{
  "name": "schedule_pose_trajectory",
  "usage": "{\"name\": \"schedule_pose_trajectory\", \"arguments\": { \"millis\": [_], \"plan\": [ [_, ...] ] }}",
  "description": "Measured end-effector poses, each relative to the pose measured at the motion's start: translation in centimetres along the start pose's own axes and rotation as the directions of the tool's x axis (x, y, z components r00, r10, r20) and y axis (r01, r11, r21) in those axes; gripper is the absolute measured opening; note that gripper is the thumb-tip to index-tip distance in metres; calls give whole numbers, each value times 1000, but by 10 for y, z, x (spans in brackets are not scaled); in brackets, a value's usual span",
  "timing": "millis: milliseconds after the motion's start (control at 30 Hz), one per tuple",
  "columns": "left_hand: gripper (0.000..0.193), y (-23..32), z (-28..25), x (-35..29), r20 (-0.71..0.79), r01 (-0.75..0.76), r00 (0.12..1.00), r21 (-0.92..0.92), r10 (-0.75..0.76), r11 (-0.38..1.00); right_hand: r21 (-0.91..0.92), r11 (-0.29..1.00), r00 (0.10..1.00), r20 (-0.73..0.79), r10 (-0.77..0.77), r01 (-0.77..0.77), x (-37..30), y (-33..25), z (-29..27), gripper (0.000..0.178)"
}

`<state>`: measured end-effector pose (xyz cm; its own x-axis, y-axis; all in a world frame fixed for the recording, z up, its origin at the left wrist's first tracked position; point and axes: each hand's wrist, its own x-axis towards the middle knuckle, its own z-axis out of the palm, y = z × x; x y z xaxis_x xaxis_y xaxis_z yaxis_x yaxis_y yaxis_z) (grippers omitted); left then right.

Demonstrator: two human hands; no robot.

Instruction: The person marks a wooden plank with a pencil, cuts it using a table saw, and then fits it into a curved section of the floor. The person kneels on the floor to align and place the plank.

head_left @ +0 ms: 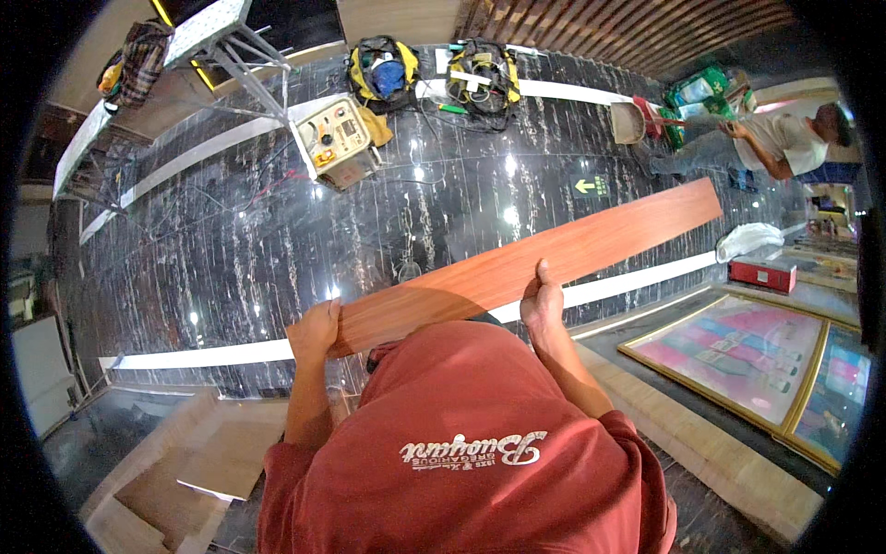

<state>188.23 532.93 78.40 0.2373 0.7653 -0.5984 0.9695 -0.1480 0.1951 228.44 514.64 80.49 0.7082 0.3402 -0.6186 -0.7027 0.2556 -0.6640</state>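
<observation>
A long reddish-brown wooden plank (591, 235) is held up in front of me, slanting from the lower left to the upper right. My left hand (317, 330) grips it by its left end, with the fingers mostly hidden. Around the middle of its near edge, my right hand (543, 300) holds it with the thumb on top; the other fingers are partly out of sight. The plank's right end extends well beyond that hand, and a shadow falls across its near-left part.
Across the dark marble floor (369, 212) stand a boxy machine (334, 134) and two black-and-yellow tool bags (383, 74) (482, 83). A person (784, 138) at right holds a red-handled dustpan (628, 123). Gold-framed panels (729, 355), a red box (762, 276) and cardboard (194, 452) lie nearby.
</observation>
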Motion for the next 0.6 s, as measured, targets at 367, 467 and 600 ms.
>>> {"name": "schedule_pose_trajectory", "arguments": {
  "millis": [367, 467, 600],
  "plan": [
    [56, -40, 52, 38, -106, -215, 974, -141, 201, 966, -87, 996, 991, 136, 19, -7, 5, 27, 18, 44],
    [54, -16, 39, 45, -67, -299, 954, -157, 291, 941, -164, 986, 989, 140, 55, -32, 7, 43, 27, 33],
    [50, 23, 36, 65, -56, -364, 930, -260, 363, 894, -395, 912, 970, 155, 186, -112, 10, 59, 44, 36]
  ]
}}
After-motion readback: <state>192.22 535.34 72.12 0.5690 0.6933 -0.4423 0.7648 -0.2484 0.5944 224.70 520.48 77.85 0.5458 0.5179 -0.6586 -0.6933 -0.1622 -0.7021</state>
